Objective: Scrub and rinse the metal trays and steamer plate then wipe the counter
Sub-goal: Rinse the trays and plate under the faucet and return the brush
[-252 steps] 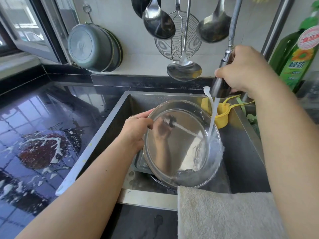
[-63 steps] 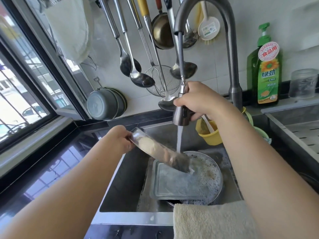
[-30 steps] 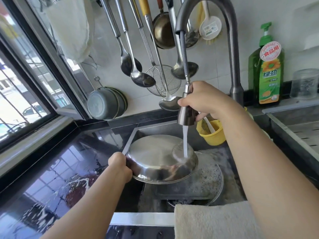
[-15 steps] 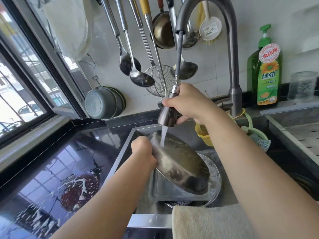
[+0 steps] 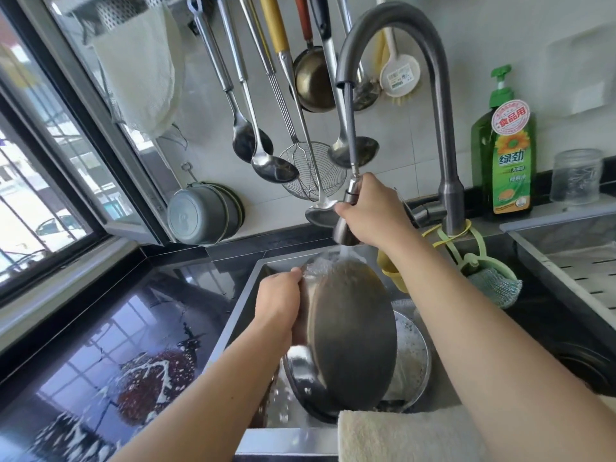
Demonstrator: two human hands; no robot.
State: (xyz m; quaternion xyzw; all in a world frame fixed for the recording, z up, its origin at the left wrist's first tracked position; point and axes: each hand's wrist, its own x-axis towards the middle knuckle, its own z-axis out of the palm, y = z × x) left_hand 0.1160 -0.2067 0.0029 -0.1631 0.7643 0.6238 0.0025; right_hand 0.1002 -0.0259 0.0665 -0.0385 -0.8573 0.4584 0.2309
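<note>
My left hand (image 5: 278, 306) grips the rim of a round metal tray (image 5: 350, 331), held nearly upright over the sink (image 5: 246, 288) with its underside facing me. My right hand (image 5: 373, 210) holds the pull-out spray head (image 5: 348, 225) just above the tray's top edge, and water runs onto it. Below in the sink lies the soapy round steamer plate (image 5: 413, 358), mostly hidden behind the tray.
The black counter (image 5: 110, 348) on the left carries a reddish stain with white foam (image 5: 150, 381). A beige towel (image 5: 400, 435) hangs over the sink's front edge. Ladles and a strainer (image 5: 310, 171) hang on the wall. A green dish soap bottle (image 5: 506, 158) stands at the back right.
My left hand has turned the round tray from tilted to nearly upright. The spray head has moved right, with water now hitting the tray's upper edge.
</note>
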